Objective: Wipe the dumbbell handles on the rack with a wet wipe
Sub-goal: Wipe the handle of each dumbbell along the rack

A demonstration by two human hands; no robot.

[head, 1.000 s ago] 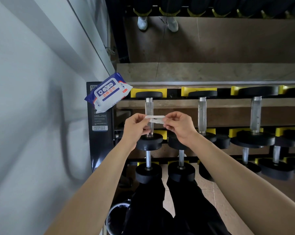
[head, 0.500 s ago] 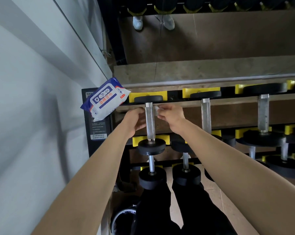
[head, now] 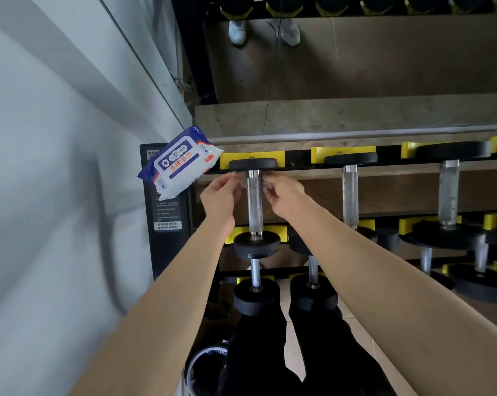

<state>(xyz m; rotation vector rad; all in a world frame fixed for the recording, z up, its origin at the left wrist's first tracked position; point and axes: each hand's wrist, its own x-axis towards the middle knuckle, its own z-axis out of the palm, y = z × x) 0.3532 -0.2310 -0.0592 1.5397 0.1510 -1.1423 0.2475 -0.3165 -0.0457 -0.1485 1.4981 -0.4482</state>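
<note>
A grey wall [head: 55, 195] is flanking the rack [head: 298, 167], wipe pack [head: 178, 164] perching at its corner. We are curling our left hand [head: 220, 195] and right hand [head: 281, 192] beside the top-left dumbbell handle [head: 255, 201]; whether they are gripping the wipe, we cannot tell.

Head view, steeply downward (close) over rack [head: 298, 168]; hands near

- wipe packet [head: 178, 167]: blue and white, orange lettering
- dumbbell handle [head: 254, 204]: silver, cross-hatched
- dumbbell ends [head: 256, 246]: black
- rack cradles [head: 341, 153]: yellow
- wall [head: 55, 195]: pale grey
</note>
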